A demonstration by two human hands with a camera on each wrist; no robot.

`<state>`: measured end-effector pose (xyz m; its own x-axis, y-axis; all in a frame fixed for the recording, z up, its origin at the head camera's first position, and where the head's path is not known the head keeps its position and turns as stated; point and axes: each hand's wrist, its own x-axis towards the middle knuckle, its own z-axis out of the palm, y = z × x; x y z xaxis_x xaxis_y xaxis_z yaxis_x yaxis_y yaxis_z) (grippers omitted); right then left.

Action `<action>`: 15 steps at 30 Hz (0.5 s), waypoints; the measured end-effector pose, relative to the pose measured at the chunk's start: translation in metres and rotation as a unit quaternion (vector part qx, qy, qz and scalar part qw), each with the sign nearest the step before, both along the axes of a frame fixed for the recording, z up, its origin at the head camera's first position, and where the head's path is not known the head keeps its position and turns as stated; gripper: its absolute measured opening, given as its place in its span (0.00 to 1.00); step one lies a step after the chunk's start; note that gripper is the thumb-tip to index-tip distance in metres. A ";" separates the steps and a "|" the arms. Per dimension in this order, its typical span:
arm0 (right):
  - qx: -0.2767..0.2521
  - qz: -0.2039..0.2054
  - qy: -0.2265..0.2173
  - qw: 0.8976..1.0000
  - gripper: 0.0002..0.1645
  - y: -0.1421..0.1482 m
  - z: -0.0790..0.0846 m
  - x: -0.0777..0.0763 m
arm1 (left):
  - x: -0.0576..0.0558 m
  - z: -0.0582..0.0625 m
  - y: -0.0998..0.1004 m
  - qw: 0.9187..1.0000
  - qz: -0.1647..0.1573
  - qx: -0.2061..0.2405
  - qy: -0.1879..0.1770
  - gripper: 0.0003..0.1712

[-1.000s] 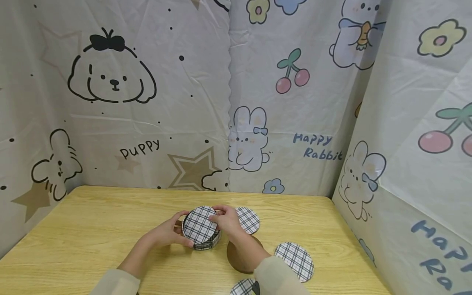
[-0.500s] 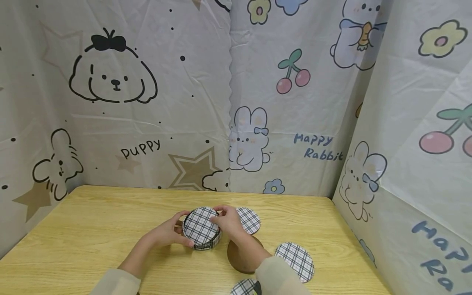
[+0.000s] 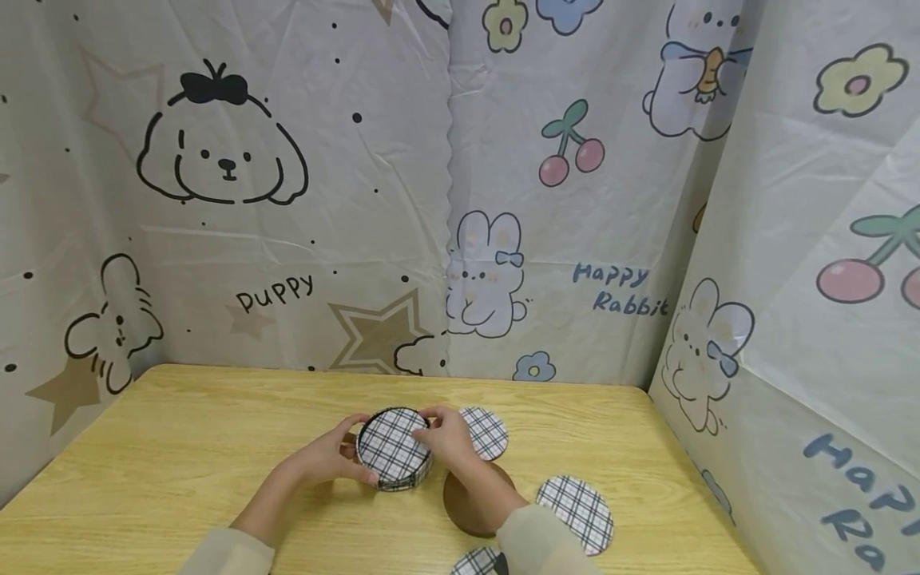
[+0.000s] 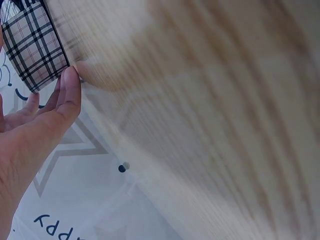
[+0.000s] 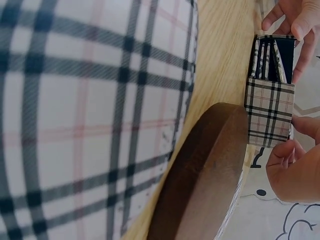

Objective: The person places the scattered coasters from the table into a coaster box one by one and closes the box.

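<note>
A round plaid coaster holder [image 3: 402,481] stands on the wooden table. My left hand [image 3: 323,461] grips its left side, thumb low at the front and fingers round the back. Lying in its top is a plaid coaster [image 3: 390,444], whose right edge my right hand [image 3: 449,438] pinches, thumb on the upper face. Through the side cutout in the right wrist view, several stacked coasters [image 5: 265,62] show, the outermost one tilted. Only part of the holder's plaid wall [image 4: 35,47] appears in the left wrist view, beside the left fingertips [image 4: 71,80].
Beyond the right hand lies another plaid coaster [image 3: 489,433]. A brown disc [image 3: 458,503] is partly under the right forearm. One more plaid coaster [image 3: 573,511] lies farther right, and a plaid round piece [image 3: 473,562] is cut off at the bottom. Printed cloth [image 3: 359,200] hangs behind the table.
The top coaster has sunk from a tilted position over the holder's rim to lie flatter within it. My right hand has lowered slightly with it; the left hand keeps its place.
</note>
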<state>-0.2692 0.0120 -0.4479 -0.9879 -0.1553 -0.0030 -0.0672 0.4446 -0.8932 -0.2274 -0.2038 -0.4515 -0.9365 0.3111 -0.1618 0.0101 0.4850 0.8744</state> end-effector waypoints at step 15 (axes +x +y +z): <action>0.032 0.008 0.011 0.999 0.14 0.003 -0.007 -0.003 | 0.000 0.000 0.000 1.000 -0.001 0.003 -0.005 0.60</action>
<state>-0.2718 0.0148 -0.4550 -0.9853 -0.1704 0.0081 -0.0935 0.4999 -0.8610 -0.2275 -0.2042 -0.4517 -0.9339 0.3149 -0.1692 0.0027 0.4795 0.8776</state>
